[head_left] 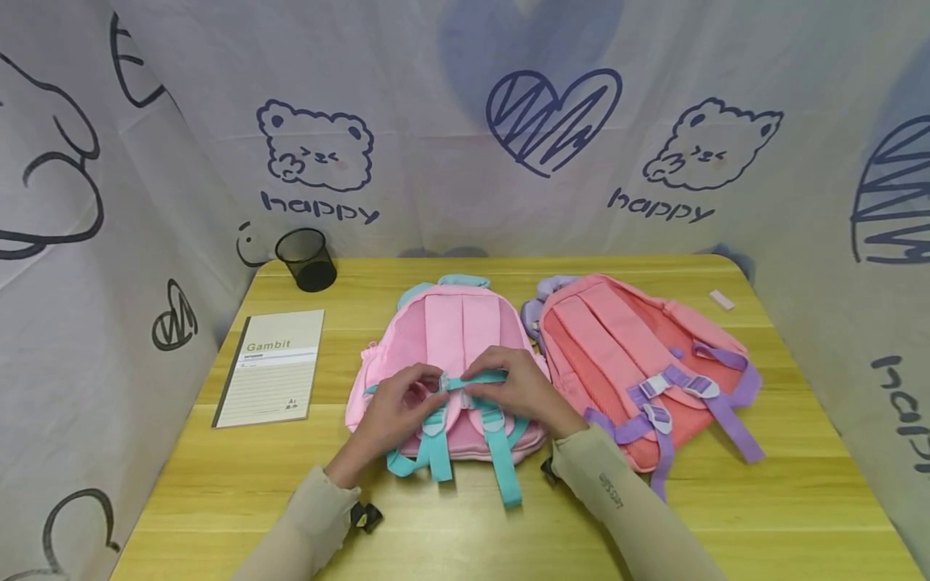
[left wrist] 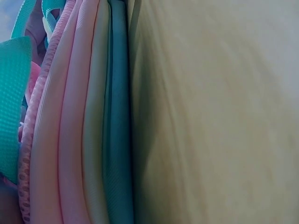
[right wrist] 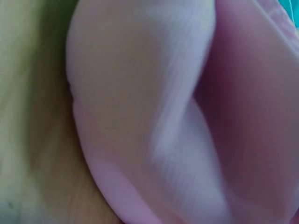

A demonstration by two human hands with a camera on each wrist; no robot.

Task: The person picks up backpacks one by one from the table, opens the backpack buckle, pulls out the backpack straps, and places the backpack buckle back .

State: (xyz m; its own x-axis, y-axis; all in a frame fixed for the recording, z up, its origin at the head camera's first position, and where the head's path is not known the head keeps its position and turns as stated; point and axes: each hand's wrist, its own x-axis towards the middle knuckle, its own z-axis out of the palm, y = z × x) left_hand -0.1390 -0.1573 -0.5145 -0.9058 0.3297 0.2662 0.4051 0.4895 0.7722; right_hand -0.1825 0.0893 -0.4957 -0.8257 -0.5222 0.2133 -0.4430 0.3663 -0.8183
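Observation:
A light pink backpack (head_left: 407, 331) lies on the table with its shoulder straps facing up. Over its middle, my left hand (head_left: 403, 403) pinches a pale plastic buckle (head_left: 445, 382) between thumb and fingers. My right hand (head_left: 519, 383) pinches the teal strap (head_left: 475, 379) that runs out of that buckle. Lower teal straps (head_left: 503, 468) hang over the bag's bottom edge. In the left wrist view, a teal strap (left wrist: 11, 107) and the bag's layered bottom (left wrist: 70, 116) show close up. Blurred pink fabric (right wrist: 140, 102) fills most of the right wrist view. Neither wrist view shows the fingers' grip clearly.
A coral backpack (head_left: 596, 339) with purple straps lies close on the right. Left of the pink bag is a notebook (head_left: 272, 367), with a black mesh cup (head_left: 308, 262) behind it. A small pink block (head_left: 722, 299) sits at the back right of the wooden table (head_left: 465, 532).

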